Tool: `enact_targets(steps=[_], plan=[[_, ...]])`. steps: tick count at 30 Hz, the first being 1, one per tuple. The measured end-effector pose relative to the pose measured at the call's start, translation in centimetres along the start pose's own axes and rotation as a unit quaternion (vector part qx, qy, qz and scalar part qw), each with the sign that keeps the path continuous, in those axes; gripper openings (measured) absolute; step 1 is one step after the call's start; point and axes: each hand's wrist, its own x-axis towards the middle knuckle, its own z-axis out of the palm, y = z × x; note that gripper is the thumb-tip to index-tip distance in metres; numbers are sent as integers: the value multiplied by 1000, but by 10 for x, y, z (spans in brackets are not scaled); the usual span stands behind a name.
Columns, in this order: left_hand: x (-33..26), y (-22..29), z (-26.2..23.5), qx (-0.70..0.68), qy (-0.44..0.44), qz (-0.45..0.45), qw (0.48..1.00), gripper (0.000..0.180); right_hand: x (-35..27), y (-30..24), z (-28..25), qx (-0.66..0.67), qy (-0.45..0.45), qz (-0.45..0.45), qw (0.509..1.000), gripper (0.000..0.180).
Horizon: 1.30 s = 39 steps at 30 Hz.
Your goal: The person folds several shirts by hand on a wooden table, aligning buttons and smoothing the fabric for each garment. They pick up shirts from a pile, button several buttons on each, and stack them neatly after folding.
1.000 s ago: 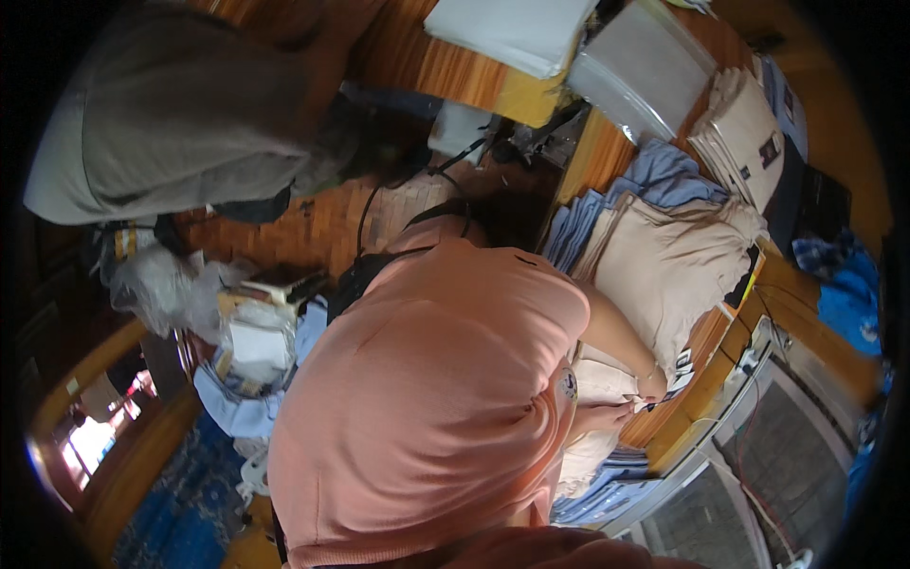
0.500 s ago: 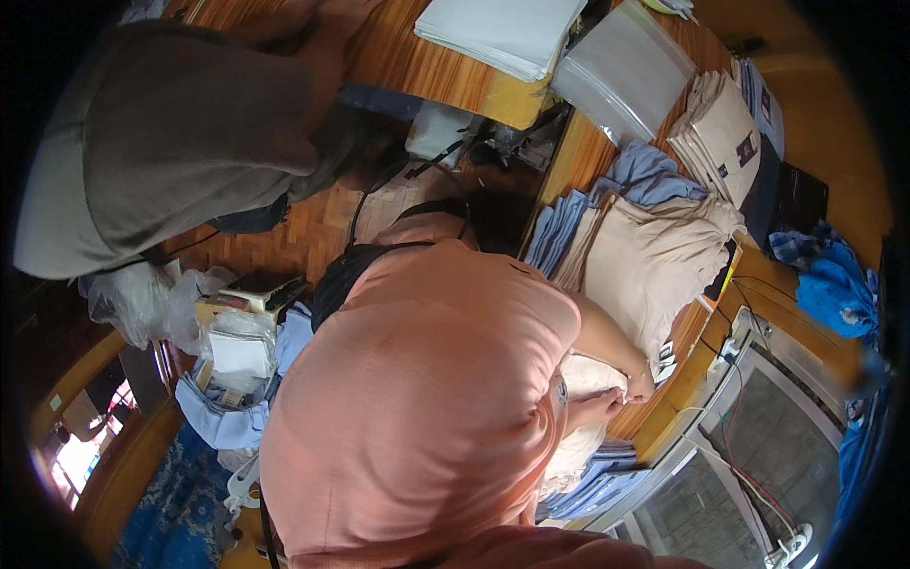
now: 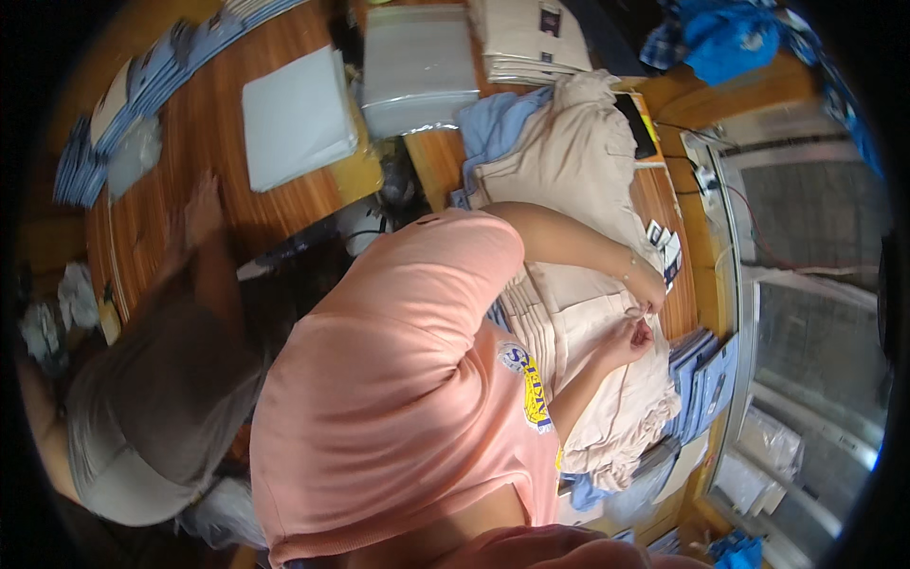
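A spread-out beige garment lies in front of me over a stack of folded beige clothes, its gathered edge hanging low at the near end. Above its right side my left hand reaches in with fingers bent down in a pinch. My right hand, palm partly turned up with curled fingers, comes from below and meets it. A tiny pale bit shows between the fingertips, too small to name. Beside the left hand are several small dark-and-white tags. Another beige garment is bunched farther up.
Folded beige clothes, clear plastic bags and white sheets occupy the wooden table. Blue folded garments stand to the right by a framed glass panel. A co-worker in grey rests hands on the table at left.
My view has turned, showing more of the table and the clothes. My hands stay close together over the beige garment, fingers still pinched.
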Motion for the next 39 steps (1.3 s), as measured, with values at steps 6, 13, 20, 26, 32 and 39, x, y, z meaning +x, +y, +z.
enact_targets(steps=[6,13,20,26,32,39], plan=[[-15,23,-38,-18,50,-34,998,13,-35,-28,19,-273,-100,32,956,24],[-19,25,-67,-2,-25,-122,992,17,-21,-27,9,75,-6,144,987,11],[0,40,-76,23,36,-86,995,19,-18,-45,6,-30,23,102,994,15],[32,40,-105,-258,32,-191,946,21,27,-78,-14,-267,30,-128,955,26],[126,49,-217,-139,274,-57,950,11,200,-205,-52,-263,-16,-378,888,6],[30,102,-183,-207,231,-167,936,22,82,-247,-39,-65,-220,-191,954,37]])
